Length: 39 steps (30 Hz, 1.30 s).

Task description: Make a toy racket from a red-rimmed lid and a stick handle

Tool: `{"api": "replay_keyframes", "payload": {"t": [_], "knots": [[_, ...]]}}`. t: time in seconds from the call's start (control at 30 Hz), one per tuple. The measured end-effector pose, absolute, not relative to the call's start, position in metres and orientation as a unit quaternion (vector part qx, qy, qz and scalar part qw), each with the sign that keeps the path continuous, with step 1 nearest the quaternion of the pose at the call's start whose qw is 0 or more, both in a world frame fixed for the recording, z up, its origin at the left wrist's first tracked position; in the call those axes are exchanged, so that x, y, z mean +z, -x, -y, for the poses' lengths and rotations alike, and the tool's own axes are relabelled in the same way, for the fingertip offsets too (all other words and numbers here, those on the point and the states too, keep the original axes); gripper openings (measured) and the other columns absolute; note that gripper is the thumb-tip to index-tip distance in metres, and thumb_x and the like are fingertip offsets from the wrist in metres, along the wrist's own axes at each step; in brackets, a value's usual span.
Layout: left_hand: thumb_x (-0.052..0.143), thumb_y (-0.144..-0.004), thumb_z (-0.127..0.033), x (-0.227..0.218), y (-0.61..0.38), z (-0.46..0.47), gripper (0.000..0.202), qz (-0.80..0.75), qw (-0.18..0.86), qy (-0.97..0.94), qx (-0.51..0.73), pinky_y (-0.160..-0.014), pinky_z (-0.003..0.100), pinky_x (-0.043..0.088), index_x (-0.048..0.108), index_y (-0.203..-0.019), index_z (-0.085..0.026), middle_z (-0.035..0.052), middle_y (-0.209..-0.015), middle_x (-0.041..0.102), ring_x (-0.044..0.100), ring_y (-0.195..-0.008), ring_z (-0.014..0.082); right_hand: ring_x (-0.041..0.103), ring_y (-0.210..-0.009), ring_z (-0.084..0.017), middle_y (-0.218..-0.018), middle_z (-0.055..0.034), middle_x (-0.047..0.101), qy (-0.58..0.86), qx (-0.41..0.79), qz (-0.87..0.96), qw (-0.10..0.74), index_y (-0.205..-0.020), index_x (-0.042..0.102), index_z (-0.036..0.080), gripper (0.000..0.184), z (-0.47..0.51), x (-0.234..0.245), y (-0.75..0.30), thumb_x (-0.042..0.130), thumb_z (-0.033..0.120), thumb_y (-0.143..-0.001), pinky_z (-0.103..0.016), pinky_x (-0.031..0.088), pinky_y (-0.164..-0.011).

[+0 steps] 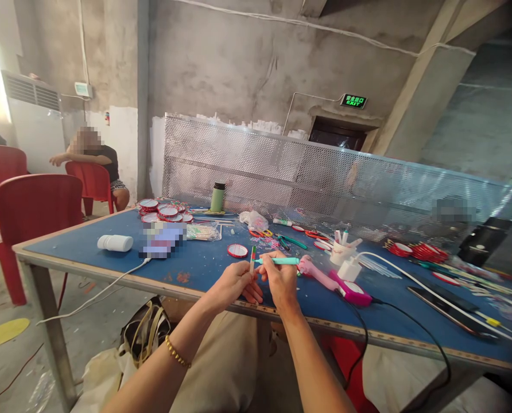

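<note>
My left hand point(234, 284) is closed around a thin stick point(252, 258) with coloured bands, held upright at the near edge of the blue table point(88, 244). My right hand point(282, 280) grips a teal pen-like tool point(277, 261) lying sideways, its tip touching the stick. Both hands are close together just above the table's front edge. A gold bracelet sits on my left wrist.
A pink handheld device point(329, 278) with a black cable lies right of my hands. Red-rimmed round discs point(165, 212), a white bottle point(115, 242), a green flask point(217, 197), scissors and a white cup point(341, 251) are spread about. Red chairs point(32, 209) and a seated person point(94, 158) are at left.
</note>
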<state>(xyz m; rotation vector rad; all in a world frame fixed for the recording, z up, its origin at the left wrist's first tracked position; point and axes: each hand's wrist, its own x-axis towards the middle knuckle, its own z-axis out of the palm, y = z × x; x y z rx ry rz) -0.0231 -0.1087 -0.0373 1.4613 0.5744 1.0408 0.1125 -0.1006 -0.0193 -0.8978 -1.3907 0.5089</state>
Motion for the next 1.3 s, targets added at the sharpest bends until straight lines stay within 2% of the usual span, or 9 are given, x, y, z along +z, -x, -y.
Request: {"api": "replay_keyframes", "payload": {"t": [0.2,0.37,0.83,0.97,1.17,1.3], "knots": [[0.058,-0.081,-0.061,-0.0361,0.0231,0.1100,0.045,-0.247,0.585,-0.629,0.449,-0.049,0.023,0.052,0.048,-0.083,-0.017,0.0081,-0.067,0.069,0.070,-0.057,0.0191,0.051,-0.040,-0.011,-0.050,0.0046,0.058,0.398,0.211,0.614,0.648,-0.072,0.060,0.020,0.018,0.1023,-0.0182,-0.1120,0.060,0.034,-0.083,-0.023,0.042,-0.043],[0.058,-0.082,-0.059,-0.0367,0.0228,0.1094,0.043,-0.246,0.586,-0.629,0.448,-0.049,0.023,0.052,0.048,-0.083,-0.016,0.0085,-0.067,0.069,0.070,-0.058,0.0192,0.052,-0.041,-0.011,-0.053,0.0042,0.059,0.390,0.196,0.618,0.654,-0.077,0.062,0.020,0.018,0.1013,-0.0182,-0.1123,0.059,0.035,-0.085,-0.023,0.043,-0.044],[0.055,-0.085,-0.054,-0.0366,0.0225,0.1091,0.038,-0.256,0.577,-0.637,0.442,-0.050,0.023,0.052,0.050,-0.085,-0.017,0.0066,-0.067,0.069,0.070,-0.059,0.0189,0.054,-0.043,-0.011,-0.054,0.0035,0.059,0.392,0.203,0.641,0.627,-0.072,0.060,0.020,0.023,0.1030,-0.0164,-0.1116,0.059,0.038,-0.086,-0.022,0.044,-0.045],[0.054,-0.085,-0.051,-0.0362,0.0223,0.1093,0.034,-0.261,0.577,-0.636,0.441,-0.050,0.023,0.052,0.051,-0.085,-0.017,0.0058,-0.066,0.069,0.070,-0.058,0.0185,0.053,-0.043,-0.011,-0.054,0.0038,0.059,0.388,0.203,0.635,0.636,-0.076,0.062,0.019,0.020,0.1017,-0.0174,-0.1120,0.059,0.037,-0.086,-0.022,0.044,-0.045],[0.057,-0.083,-0.053,-0.0381,0.0222,0.1078,0.037,-0.254,0.580,-0.634,0.445,-0.051,0.024,0.053,0.050,-0.086,-0.016,0.0059,-0.066,0.068,0.070,-0.058,0.0192,0.054,-0.043,-0.011,-0.053,0.0036,0.059,0.387,0.211,0.642,0.628,-0.071,0.059,0.020,0.022,0.1028,-0.0163,-0.1113,0.060,0.037,-0.085,-0.022,0.044,-0.045],[0.055,-0.084,-0.053,-0.0375,0.0231,0.1087,0.038,-0.249,0.578,-0.637,0.444,-0.051,0.023,0.052,0.051,-0.087,-0.016,0.0073,-0.067,0.069,0.070,-0.059,0.0191,0.053,-0.042,-0.011,-0.053,0.0042,0.059,0.383,0.211,0.629,0.642,-0.076,0.061,0.019,0.019,0.1039,-0.0156,-0.1110,0.060,0.036,-0.085,-0.022,0.043,-0.044]]}}
